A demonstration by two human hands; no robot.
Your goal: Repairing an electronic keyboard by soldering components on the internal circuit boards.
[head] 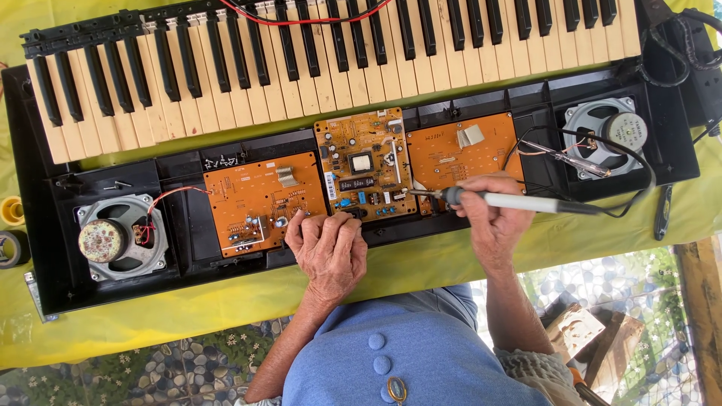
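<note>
Head view, looking straight down on an opened keyboard. Right hand (492, 218), right of centre frame, is clamped around the pale handle of a soldering iron (511, 201), held like a pen so the metal tip points left and lands at the seam between the middle circuit board (365, 162) and the right circuit board (459, 150). The grip sits well back from the hot end, probably to keep the fingers off the heat. Its dark cord (624, 207) loops away to the right, clear of the boards.

Left hand (329, 244), centre frame, rests fingers curled together on the lower edge of the black case (188, 233), fingertips touching the left circuit board (256, 199) near its lower right corner. It holds nothing that I can see; it looks like a brace to steady the case.

Outward: all three orange boards lie flat in the case, solder and parts up for access. Left speaker (113, 239) sits at the lower left with a red wire (177, 192) to the board; right speaker (605, 135) at the upper right. Key bed (338, 60) is lifted out and laid along the top of the frame, tilted, exposing the electronics. Yellow cloth (226, 301) underlies everything. Tape rolls (10, 225) sit at the far left edge.
</note>
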